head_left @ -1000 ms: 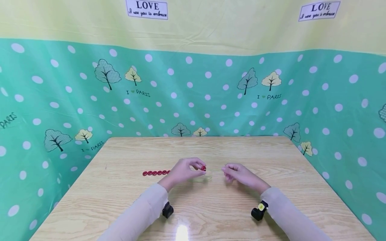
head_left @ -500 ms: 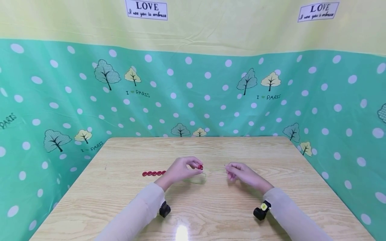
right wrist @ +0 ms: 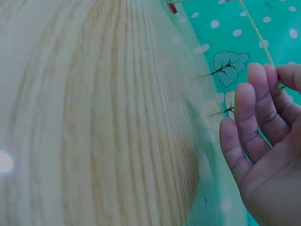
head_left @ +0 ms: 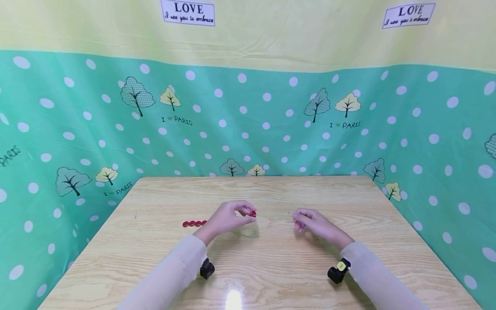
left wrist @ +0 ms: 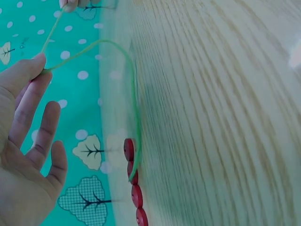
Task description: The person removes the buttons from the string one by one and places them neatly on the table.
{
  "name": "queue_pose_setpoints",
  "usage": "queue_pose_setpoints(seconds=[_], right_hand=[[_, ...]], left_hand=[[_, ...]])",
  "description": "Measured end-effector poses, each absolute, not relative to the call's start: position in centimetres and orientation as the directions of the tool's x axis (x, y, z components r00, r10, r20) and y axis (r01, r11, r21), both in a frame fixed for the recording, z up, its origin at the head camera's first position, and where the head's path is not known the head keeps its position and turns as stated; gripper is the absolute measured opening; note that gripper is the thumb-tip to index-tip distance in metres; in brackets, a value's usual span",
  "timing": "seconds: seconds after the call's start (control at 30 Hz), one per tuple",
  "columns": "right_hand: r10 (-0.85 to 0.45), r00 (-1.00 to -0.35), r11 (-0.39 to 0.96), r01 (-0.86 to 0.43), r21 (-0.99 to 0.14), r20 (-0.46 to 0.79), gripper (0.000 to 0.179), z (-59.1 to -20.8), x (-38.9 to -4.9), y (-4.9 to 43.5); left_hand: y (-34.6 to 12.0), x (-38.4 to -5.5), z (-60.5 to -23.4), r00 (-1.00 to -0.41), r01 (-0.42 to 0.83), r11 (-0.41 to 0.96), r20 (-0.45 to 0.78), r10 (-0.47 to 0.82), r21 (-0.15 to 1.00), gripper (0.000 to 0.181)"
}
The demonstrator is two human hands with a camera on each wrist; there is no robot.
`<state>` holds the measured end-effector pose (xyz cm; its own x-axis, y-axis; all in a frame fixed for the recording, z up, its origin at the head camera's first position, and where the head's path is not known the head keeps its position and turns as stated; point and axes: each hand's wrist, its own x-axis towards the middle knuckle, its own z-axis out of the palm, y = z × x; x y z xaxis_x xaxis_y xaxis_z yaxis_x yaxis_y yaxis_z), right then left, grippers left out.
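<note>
My left hand [head_left: 228, 218] pinches a red button [head_left: 252, 213] between thumb and fingertips, above the table. A thin green cord [left wrist: 136, 103] leaves these fingertips, arches over and hangs down by a row of red buttons [left wrist: 137, 196]. From the same fingertips the cord also runs straight across to my right hand [head_left: 317, 226]. There the thumb and index finger pinch it near its end, where a small green knot [right wrist: 281, 86] shows. The left wrist view hides the pinched button behind the fingers.
The row of buttons lies on the wooden table [head_left: 271, 271] left of centre, partly behind my left hand. A black camera [head_left: 207, 268] sits on the left wrist and another camera [head_left: 336, 274] on the right. A patterned curtain [head_left: 267, 107] hangs behind the table.
My left hand has moved left with the pinched button, covering more of the row. The right hand has shifted slightly right, so the gap between the hands has widened.
</note>
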<state>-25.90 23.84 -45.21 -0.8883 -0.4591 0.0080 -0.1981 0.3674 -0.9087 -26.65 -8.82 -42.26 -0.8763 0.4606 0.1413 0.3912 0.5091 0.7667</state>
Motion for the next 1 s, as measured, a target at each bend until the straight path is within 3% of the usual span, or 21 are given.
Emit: queue_pose_setpoints(seconds=[1.0], right_hand=[[-0.424, -0.906, 0.366, -0.165, -0.916, -0.006, 0.042, -45.1, -26.0, 24.7]], left_hand=[[-12.3, -26.6, -41.2, -0.899, 0.372, 0.533, 0.151, 0.412, 0.76, 0.026]])
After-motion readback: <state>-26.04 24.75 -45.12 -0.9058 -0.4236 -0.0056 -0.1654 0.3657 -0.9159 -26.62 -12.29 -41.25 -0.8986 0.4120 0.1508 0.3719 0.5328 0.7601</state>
